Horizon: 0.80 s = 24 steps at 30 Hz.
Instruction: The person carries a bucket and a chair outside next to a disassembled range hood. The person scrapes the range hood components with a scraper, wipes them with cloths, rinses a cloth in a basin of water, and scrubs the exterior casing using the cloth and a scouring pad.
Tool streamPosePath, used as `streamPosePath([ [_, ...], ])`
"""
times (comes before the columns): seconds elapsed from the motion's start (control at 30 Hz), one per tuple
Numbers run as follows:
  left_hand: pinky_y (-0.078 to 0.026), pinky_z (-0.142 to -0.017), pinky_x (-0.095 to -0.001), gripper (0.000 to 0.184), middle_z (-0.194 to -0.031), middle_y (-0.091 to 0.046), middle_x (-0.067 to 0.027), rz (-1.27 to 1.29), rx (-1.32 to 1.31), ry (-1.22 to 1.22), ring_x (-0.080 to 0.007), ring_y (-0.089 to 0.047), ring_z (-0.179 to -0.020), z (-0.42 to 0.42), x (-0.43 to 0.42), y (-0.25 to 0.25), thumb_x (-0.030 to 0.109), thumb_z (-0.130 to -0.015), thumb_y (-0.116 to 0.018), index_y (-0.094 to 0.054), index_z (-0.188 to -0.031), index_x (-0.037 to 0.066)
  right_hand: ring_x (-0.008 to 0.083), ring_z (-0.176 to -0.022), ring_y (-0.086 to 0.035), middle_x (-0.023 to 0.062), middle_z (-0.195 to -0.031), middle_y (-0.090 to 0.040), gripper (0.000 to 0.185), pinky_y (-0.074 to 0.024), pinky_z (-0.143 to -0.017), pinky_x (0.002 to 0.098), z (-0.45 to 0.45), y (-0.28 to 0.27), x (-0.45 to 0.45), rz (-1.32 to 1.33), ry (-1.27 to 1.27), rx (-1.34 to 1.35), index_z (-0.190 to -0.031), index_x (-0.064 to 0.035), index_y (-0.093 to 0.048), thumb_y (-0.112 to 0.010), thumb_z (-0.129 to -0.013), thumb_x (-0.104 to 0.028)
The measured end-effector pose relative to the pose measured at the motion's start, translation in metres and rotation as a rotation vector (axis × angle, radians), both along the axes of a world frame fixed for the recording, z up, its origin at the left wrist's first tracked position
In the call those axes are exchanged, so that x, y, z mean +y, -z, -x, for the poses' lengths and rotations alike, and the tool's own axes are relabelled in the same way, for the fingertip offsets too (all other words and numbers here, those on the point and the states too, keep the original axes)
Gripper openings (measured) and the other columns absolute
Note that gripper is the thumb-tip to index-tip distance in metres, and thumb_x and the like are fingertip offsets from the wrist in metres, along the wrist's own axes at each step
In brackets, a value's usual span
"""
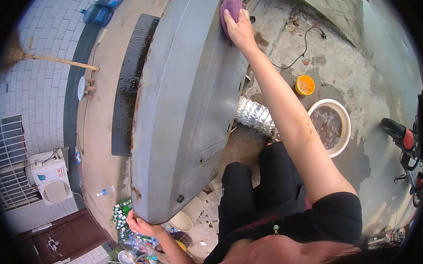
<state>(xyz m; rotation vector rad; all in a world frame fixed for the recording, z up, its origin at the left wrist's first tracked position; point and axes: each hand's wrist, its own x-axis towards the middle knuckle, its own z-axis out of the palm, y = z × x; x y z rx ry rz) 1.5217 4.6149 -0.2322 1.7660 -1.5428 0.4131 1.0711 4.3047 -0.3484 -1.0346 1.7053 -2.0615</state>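
A large grey metal range hood (pixel 173 110) with rusty edges stands before me, tilted in this view. My right hand (pixel 239 31) presses a purple cloth (pixel 232 9) against its far upper end, fingers closed over the cloth. At the near lower corner, my left hand (pixel 142 226) grips the hood's edge; some of its fingertips are hidden behind the metal. A crinkled silver foil duct (pixel 256 114) sticks out from the hood's side, close to my knees.
On the wet concrete, right of my arm, are a white basin (pixel 345 122) of murky water and a yellow tub (pixel 305 85). A black cable (pixel 305 48) lies beyond. Green bottles (pixel 122 212) cluster near my left hand. A motorbike (pixel 403 139) stands far right.
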Motion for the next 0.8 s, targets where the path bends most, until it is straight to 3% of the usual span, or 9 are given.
streamPosePath([
  [0.03, -0.035, -0.081, -0.0346, 0.034, -0.089, -0.05, -0.0115, -0.028, 0.025, 0.037, -0.0219, -0.046, -0.084, 0.006, 0.0, -0.005, 0.022, -0.079, -0.037, -0.051, -0.092, -0.005, 0.0338, -0.099, -0.04, 0.0151, -0.106, -0.044, 0.035, -0.0358, -0.084, 0.0421, -0.02, 0.005, 0.014, 0.018, -0.004, 0.027, -0.103, -0.0036, -0.051, -0.058, -0.079, -0.029],
  [0.2, -0.035, -0.081, -0.0347, 0.033, -0.088, -0.049, -0.0109, -0.023, 0.061, 0.057, -0.022, -0.046, -0.084, 0.008, -0.001, -0.003, 0.022, -0.078, -0.036, -0.052, -0.09, -0.004, 0.0328, -0.094, -0.04, 0.0154, -0.108, -0.041, 0.041, -0.0369, -0.081, 0.0402, -0.143, -0.009, 0.143, 0.16, -0.141, 0.128, -0.105, -0.007, -0.051, -0.067, -0.069, -0.015],
  [0.27, -0.035, -0.081, -0.0347, 0.033, -0.088, -0.049, -0.0109, -0.035, 0.103, 0.075, -0.0222, -0.046, -0.084, 0.008, 0.0, -0.006, 0.022, -0.078, -0.036, -0.052, -0.089, -0.004, 0.0329, -0.091, -0.041, 0.0165, -0.111, -0.041, 0.033, -0.0396, -0.076, 0.0412, -0.19, -0.001, 0.19, 0.272, -0.244, 0.206, -0.086, -0.0086, -0.055, -0.07, -0.057, -0.011],
  [0.33, -0.035, -0.083, -0.0348, 0.033, -0.092, -0.049, -0.011, -0.033, 0.075, 0.065, -0.0222, -0.046, -0.087, -0.006, 0.004, 0.001, 0.021, -0.079, -0.035, -0.051, -0.094, -0.004, 0.0315, -0.091, -0.042, 0.0159, -0.11, -0.046, 0.032, -0.0411, -0.073, 0.0406, -0.213, 0.023, 0.203, 0.488, -0.3, 0.383, -0.066, -0.0099, -0.043, -0.067, -0.045, -0.01],
  [0.43, -0.034, -0.086, -0.0348, 0.035, -0.098, -0.048, -0.0114, -0.064, 0.155, 0.081, -0.0222, -0.045, -0.092, -0.022, 0.009, 0.003, 0.021, -0.081, -0.034, -0.048, -0.099, -0.005, 0.0322, -0.089, -0.043, 0.0157, -0.11, -0.046, 0.033, -0.0403, -0.074, 0.04, -0.189, 0.027, 0.158, 0.439, -0.059, 0.224, -0.075, -0.0098, -0.047, -0.07, -0.052, -0.011],
  [0.57, -0.033, -0.088, -0.0342, 0.034, -0.101, -0.047, -0.0119, -0.04, 0.088, 0.086, -0.0223, -0.044, -0.096, -0.024, 0.01, 0.004, 0.02, -0.082, -0.034, -0.047, -0.101, -0.004, 0.0364, -0.095, -0.041, 0.02, -0.103, -0.044, 0.035, -0.0318, -0.086, 0.0418, -0.1, 0.079, 0.042, -0.117, 0.364, -0.158, -0.103, 0.0013, -0.047, -0.058, -0.08, -0.022],
  [0.67, -0.032, -0.089, -0.0342, 0.034, -0.102, -0.047, -0.0117, -0.046, 0.231, 0.05, -0.0224, -0.044, -0.096, -0.003, 0.008, 0.0, 0.019, -0.082, -0.034, -0.047, -0.102, -0.004, 0.0391, -0.106, -0.04, 0.0238, -0.115, -0.041, 0.052, -0.0312, -0.091, 0.0428, -0.053, 0.153, 0.002, -0.519, 0.36, -0.455, -0.11, 0.0029, -0.045, -0.049, -0.083, -0.041],
  [0.7, -0.034, -0.082, -0.0365, 0.044, -0.095, -0.048, -0.0153, -0.027, 0.16, -0.005, -0.0251, -0.046, -0.09, -0.004, 0.004, 0.001, 0.033, -0.08, -0.034, -0.05, -0.096, -0.005, 0.0394, -0.107, -0.039, 0.0246, -0.118, -0.04, 0.055, -0.0309, -0.092, 0.0428, -0.059, 0.175, 0.006, -0.571, 0.351, -0.52, -0.113, 0.0028, -0.043, -0.048, -0.082, -0.043],
  [0.8, -0.034, -0.081, -0.0363, 0.043, -0.091, -0.048, -0.0156, -0.039, 0.272, -0.013, -0.0247, -0.046, -0.088, -0.023, 0.008, 0.005, 0.032, -0.08, -0.033, -0.049, -0.095, -0.005, 0.0407, -0.11, -0.037, 0.0268, -0.118, -0.037, 0.057, -0.0296, -0.094, 0.0421, -0.104, 0.175, 0.06, -0.564, 0.207, -0.47, -0.121, 0.0035, -0.037, -0.047, -0.084, -0.039],
])
